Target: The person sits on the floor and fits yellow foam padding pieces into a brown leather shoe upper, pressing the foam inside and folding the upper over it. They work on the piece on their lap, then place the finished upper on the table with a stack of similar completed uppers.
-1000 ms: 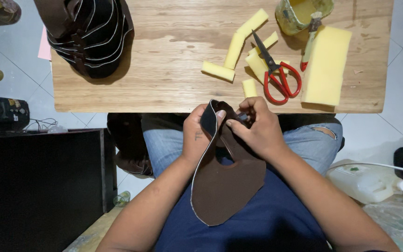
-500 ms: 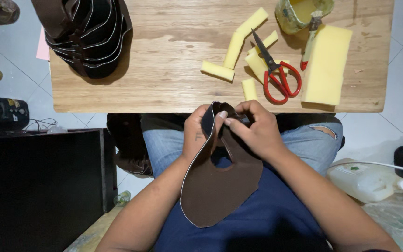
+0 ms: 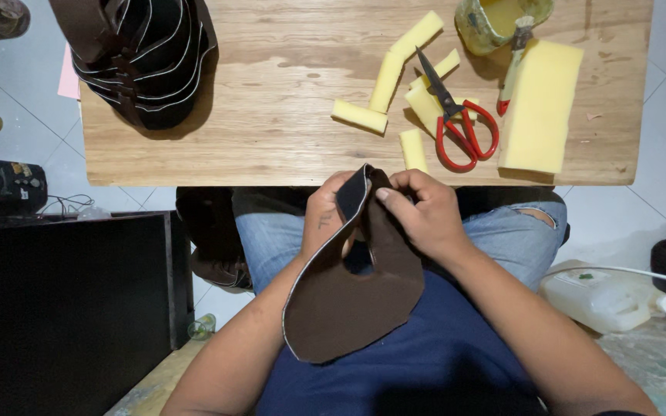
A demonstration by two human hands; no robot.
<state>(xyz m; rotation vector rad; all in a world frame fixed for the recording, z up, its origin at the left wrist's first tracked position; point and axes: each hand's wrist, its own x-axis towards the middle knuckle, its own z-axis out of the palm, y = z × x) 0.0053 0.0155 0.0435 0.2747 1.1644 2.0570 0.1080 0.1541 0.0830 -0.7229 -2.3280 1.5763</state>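
A dark brown leather shoe-upper piece (image 3: 352, 296) with a pale edge and a curved cut-out hangs over my lap, just below the table's near edge. My left hand (image 3: 325, 219) pinches its upper left side. My right hand (image 3: 422, 212) grips the top right part, thumb pressed on the folded tip. Both hands sit close together over my jeans.
A wooden table (image 3: 271, 115) carries a stack of dark leather uppers (image 3: 140, 58) at far left, yellow foam strips (image 3: 391, 77), red-handled scissors (image 3: 460, 123), a yellow foam block (image 3: 541, 108) and a glue pot with brush (image 3: 499, 23). A black cabinet (image 3: 63, 308) stands left; a plastic jug (image 3: 603, 296) lies right.
The leather piece's lower end has swung from the right toward the left over my lap. Both hands keep their grip at its top.
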